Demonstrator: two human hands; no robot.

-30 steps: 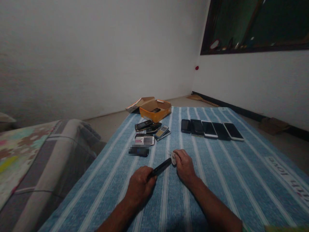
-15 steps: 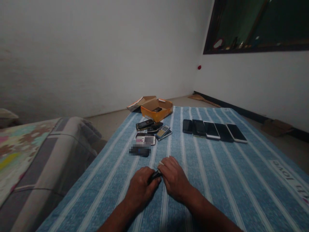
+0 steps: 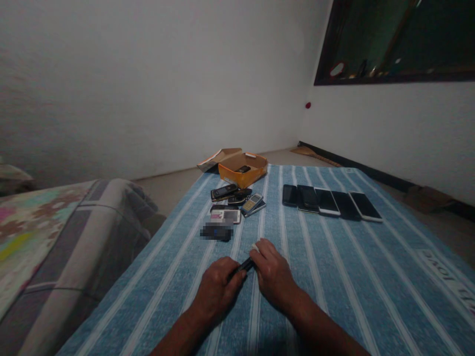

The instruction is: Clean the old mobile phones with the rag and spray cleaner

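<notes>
Dark phone (image 3: 245,265) between both hands' closed fingers (image 3: 264,248), blue striped cloth (image 3: 272,316) beneath, pale wall (image 3: 166,89) behind, dark-framed window (image 3: 393,44) right.

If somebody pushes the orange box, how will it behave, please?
The orange box looks like thin card, so probably light and bendable. The dark phone inside may slide. Being low and wide, the box should hardly tip.

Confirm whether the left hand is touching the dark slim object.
Touching. The head view shows the left hand gripping the dark slim object, thumb and fingers closed around one end.
</notes>
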